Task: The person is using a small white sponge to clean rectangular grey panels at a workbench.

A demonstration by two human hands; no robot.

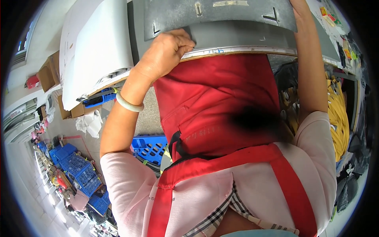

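Left hand [166,53] curled tight on grey sheet [237,33] edge; right hand out of frame, can't tell. Sheet looks thin, floppy, best held at both edges.

Matt grey sheet [237,37], perhaps rubbery, red cloth apron [213,98]
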